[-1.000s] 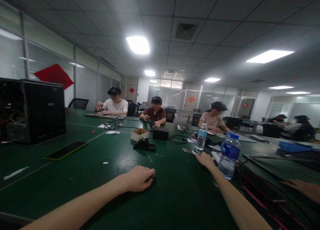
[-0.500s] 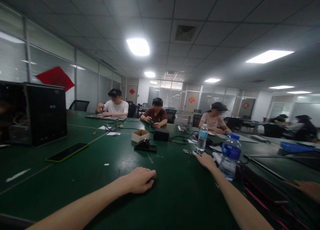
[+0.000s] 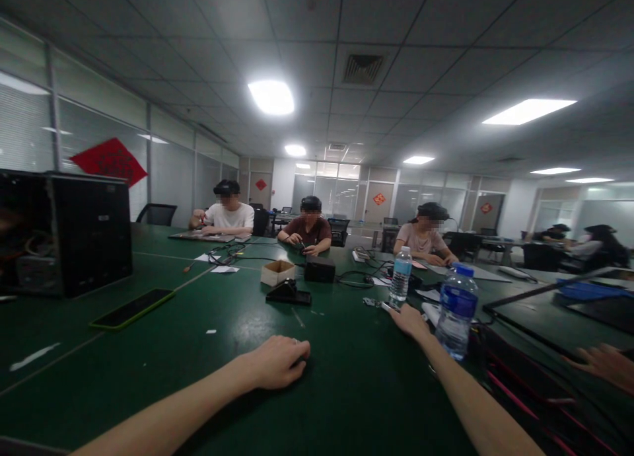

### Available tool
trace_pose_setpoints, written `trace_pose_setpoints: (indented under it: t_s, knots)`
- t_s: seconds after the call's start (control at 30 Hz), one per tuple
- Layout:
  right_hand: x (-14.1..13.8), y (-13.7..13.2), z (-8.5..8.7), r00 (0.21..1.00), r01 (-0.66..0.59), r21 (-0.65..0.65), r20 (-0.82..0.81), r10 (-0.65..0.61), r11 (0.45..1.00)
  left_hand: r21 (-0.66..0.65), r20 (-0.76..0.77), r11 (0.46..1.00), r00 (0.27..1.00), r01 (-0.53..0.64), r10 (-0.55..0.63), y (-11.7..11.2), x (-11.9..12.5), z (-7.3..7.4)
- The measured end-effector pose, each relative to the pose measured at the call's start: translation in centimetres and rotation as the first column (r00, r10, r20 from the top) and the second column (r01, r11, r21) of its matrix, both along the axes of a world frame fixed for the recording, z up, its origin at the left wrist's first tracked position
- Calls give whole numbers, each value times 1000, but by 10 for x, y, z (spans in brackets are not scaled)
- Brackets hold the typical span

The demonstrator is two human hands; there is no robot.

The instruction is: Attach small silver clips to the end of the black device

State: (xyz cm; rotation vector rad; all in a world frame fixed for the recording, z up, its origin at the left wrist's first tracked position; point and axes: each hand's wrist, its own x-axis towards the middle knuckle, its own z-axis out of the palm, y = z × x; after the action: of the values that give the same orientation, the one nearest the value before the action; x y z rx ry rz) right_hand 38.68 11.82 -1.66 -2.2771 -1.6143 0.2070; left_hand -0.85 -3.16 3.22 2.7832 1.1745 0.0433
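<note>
My left hand [image 3: 283, 362] rests on the green table [image 3: 337, 390] with its fingers curled in, a ring on one of them. Nothing shows in it, and its palm side is hidden. Farther off, my right hand [image 3: 410, 321] reaches forward, its fingertips closed on a small slim pale object [image 3: 390, 306], whose kind is too small to make out. Just behind those fingertips stands a small water bottle [image 3: 401, 275]. A larger blue-capped bottle [image 3: 456, 310] is to the right of my right wrist. Small metal pieces [image 3: 369, 302] lie to the left of the pale object.
A black stand [image 3: 288, 293], an open carton [image 3: 278, 271] and a black box [image 3: 319, 269] stand ahead. At left are a phone [image 3: 133, 309] and a computer case [image 3: 92, 231]. Another person's hand [image 3: 607, 365] is at right, near a dark-edged panel [image 3: 529, 340]. Several people sit beyond.
The other person's hand at right has come farther into view, and a dark frame edge there has lifted. My right fingertips have shifted slightly at the pale object; my left hand stays put.
</note>
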Motion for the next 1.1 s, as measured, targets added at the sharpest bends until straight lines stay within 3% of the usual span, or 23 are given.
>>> trace_pose_setpoints:
  t_s: [0.23, 0.43, 1.1]
  knots:
    - [2, 4, -3, 1000, -12, 11, 16, 12, 1000, 8, 7, 1000, 1000, 8, -8, 3, -1, -4]
    - [3, 3, -3, 999, -33, 31, 18, 33, 999, 35, -28, 999, 1000, 16, -15, -1, 2, 2]
    - [13, 4, 7, 987, 16, 94, -159, -1, 995, 1, 3, 1000, 1000, 12, -12, 0, 2, 4]
